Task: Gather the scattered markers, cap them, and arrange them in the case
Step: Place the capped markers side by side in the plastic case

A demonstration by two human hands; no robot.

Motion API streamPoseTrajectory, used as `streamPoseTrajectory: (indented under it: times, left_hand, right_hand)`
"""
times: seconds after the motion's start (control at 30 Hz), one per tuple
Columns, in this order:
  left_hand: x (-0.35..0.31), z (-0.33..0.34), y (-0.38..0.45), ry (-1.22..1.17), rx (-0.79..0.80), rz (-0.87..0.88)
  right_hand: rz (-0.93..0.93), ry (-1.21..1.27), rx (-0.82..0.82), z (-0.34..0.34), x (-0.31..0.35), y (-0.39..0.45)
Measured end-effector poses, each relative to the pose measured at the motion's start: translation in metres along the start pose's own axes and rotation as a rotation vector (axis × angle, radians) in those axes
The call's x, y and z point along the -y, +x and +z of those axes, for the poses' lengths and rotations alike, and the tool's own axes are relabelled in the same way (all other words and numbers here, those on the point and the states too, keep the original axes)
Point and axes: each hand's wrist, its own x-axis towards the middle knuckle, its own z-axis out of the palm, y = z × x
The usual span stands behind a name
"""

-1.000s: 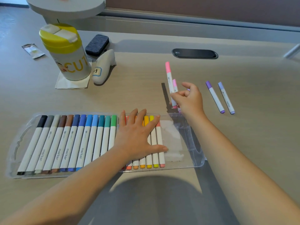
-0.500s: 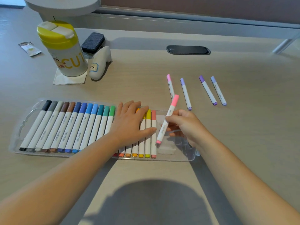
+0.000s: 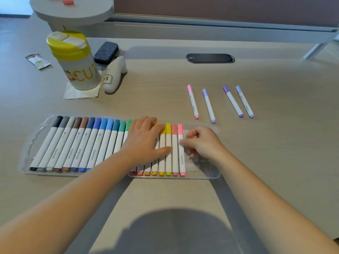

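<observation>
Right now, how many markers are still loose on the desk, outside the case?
4, in a row right of centre: pink marker, lilac marker, purple marker, pale-violet marker. None seems hidden.

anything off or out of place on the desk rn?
Nothing is damaged or spilled. Four capped markers lie loose on the desk beyond the case: a pink marker, a lilac marker, a purple marker and a pale lavender marker. The case's right end has free space.

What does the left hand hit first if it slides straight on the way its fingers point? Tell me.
Probably the yellow-capped marker lying in the clear plastic case. The left hand rests flat on the row, fingers aimed up and right, and that marker sits just beyond them.
</observation>
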Motion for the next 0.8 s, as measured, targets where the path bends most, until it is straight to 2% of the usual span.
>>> streamPoseTrajectory:
  times: [0.13,0.3,0.47,0.63,0.73,0.8]
  left_hand:
    - [-0.009,0.008,0.009,0.105,0.056,0.019]
    - [-0.009,0.019,0.017,0.163,0.093,0.059]
    - [-0.010,0.023,0.018,0.188,0.069,0.038]
    - [-0.011,0.022,0.018,0.191,0.066,0.040]
    - [-0.009,0.025,0.019,0.186,0.054,0.043]
    - [-0.009,0.025,0.019,0.183,0.056,0.043]
  right_hand:
    - [-0.178,0.038,-0.290,-0.004,0.000,0.013]
    - [-0.259,0.039,-0.434,-0.011,0.005,0.040]
    - [-0.197,-0.015,-0.462,-0.011,0.009,0.075]
    - [-0.110,-0.215,-0.480,-0.012,0.020,0.097]
    - [-0.047,-0.327,-0.421,-0.017,0.030,0.104]
    - [0.017,-0.282,-0.342,-0.022,0.039,0.106]
